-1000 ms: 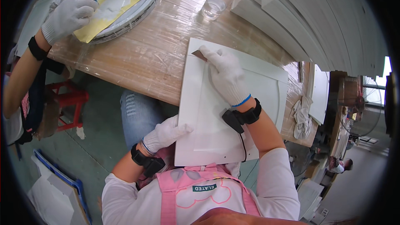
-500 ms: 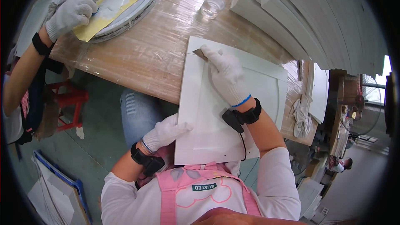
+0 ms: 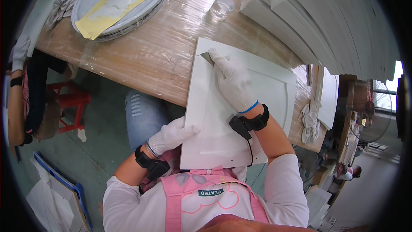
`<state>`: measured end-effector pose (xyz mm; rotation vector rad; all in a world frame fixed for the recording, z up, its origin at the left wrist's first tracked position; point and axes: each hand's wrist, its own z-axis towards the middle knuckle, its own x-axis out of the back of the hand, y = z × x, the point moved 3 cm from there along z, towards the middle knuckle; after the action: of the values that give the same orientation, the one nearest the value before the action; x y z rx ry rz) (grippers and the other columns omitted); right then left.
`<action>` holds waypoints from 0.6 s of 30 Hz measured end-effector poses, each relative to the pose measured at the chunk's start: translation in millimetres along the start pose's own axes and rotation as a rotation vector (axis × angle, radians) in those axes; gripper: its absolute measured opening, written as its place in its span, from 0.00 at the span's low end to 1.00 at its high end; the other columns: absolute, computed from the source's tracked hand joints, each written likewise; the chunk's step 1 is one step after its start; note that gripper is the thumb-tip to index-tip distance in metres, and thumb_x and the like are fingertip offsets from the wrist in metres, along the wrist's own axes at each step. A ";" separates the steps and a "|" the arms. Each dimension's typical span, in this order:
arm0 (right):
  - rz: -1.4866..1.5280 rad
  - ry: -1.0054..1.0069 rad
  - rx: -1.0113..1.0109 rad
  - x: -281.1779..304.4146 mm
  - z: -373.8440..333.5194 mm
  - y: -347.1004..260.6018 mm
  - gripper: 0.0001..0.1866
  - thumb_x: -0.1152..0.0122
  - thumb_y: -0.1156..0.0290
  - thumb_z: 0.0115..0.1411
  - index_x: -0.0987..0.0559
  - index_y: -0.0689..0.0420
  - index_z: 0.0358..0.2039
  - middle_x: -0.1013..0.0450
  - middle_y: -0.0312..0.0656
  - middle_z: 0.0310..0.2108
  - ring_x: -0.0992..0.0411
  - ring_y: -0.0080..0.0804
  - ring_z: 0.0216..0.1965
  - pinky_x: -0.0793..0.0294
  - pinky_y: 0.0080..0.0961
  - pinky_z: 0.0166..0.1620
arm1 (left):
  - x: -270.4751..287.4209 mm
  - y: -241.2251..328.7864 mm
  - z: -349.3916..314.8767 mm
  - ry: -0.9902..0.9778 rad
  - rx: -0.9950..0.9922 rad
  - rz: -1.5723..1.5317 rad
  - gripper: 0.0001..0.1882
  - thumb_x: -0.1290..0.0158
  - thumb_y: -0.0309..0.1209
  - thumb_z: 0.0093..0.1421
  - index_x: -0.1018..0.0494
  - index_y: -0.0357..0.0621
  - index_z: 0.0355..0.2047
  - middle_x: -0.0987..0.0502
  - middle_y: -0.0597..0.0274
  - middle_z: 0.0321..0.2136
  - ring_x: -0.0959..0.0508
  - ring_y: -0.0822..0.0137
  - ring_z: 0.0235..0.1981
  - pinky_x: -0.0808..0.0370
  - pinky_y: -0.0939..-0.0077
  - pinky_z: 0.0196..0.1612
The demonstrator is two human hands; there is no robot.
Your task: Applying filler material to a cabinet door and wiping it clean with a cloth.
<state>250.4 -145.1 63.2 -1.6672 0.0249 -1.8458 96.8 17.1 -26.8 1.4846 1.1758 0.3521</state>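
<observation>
A white cabinet door (image 3: 244, 146) with a recessed middle lies tilted between my body and the table edge. My gloved right hand (image 3: 231, 75) is closed on a small metal scraper (image 3: 207, 57), whose blade touches the door's frame near its far left corner. The scraper's grip is hidden in my fingers. My gloved left hand (image 3: 174, 136) holds the door's near left edge, thumb lying on the face and the other fingers partly hidden beneath.
A round lid (image 3: 141, 19) on the table carries a yellow sheet (image 3: 92, 28) with white paste. Beyond the door are a clear cup (image 3: 222, 8) and stacked white panels (image 3: 326, 21). A co-worker's gloved hand (image 3: 19, 53), a red stool (image 3: 71, 105) and a rag (image 3: 310, 120) flank me.
The co-worker's gloved hand has left the yellow sheet and moved down to the far left. My hands keep their places on the door and the scraper, with the view shifted slightly.
</observation>
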 end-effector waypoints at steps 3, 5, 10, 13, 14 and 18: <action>0.045 0.053 0.116 -0.6 -1.6 -1.4 0.20 0.46 0.80 0.62 0.21 0.54 0.54 0.26 0.53 0.31 0.26 0.52 0.32 0.28 0.41 0.37 | 0.0 2.6 -0.9 -0.020 0.035 -0.015 0.30 0.50 0.47 0.70 0.33 0.36 0.62 0.24 0.58 0.52 0.27 0.70 0.52 0.31 0.73 0.58; 0.081 0.089 0.057 -2.7 0.9 5.2 0.20 0.47 0.80 0.62 0.21 0.54 0.54 0.26 0.53 0.30 0.26 0.52 0.32 0.28 0.42 0.36 | -1.4 5.3 -0.3 -0.020 0.036 -0.007 0.30 0.50 0.47 0.70 0.34 0.35 0.62 0.24 0.58 0.52 0.27 0.70 0.52 0.31 0.74 0.58; 0.045 0.025 0.086 -5.1 1.0 -0.6 0.21 0.46 0.81 0.61 0.21 0.54 0.54 0.26 0.52 0.29 0.26 0.51 0.31 0.28 0.42 0.35 | -2.0 8.7 -1.8 -0.006 0.012 -0.020 0.30 0.50 0.47 0.70 0.34 0.35 0.62 0.25 0.58 0.52 0.27 0.70 0.52 0.31 0.74 0.58; 0.044 0.052 0.100 -2.4 0.5 -3.1 0.21 0.46 0.81 0.60 0.21 0.54 0.54 0.26 0.52 0.28 0.26 0.51 0.30 0.28 0.41 0.34 | -2.0 10.2 -2.6 -0.001 0.018 -0.017 0.30 0.50 0.47 0.70 0.34 0.35 0.62 0.25 0.58 0.52 0.27 0.70 0.52 0.31 0.74 0.58; -0.012 0.026 0.129 -1.7 0.6 -6.2 0.21 0.46 0.81 0.60 0.21 0.55 0.54 0.26 0.52 0.28 0.26 0.51 0.30 0.29 0.41 0.33 | -1.6 10.1 -2.4 0.002 0.013 -0.007 0.30 0.50 0.48 0.70 0.34 0.35 0.61 0.24 0.58 0.52 0.27 0.70 0.52 0.31 0.74 0.57; -0.018 0.026 0.105 0.5 2.1 -8.0 0.21 0.46 0.81 0.60 0.21 0.55 0.54 0.26 0.52 0.28 0.26 0.51 0.29 0.29 0.41 0.32 | -1.8 7.5 -1.6 -0.002 0.016 -0.015 0.30 0.50 0.48 0.70 0.33 0.35 0.60 0.24 0.58 0.51 0.27 0.70 0.51 0.30 0.74 0.57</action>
<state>248.8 -138.2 67.4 -1.5758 -0.0750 -1.8498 98.3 17.7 -19.1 1.4894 1.1901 0.3322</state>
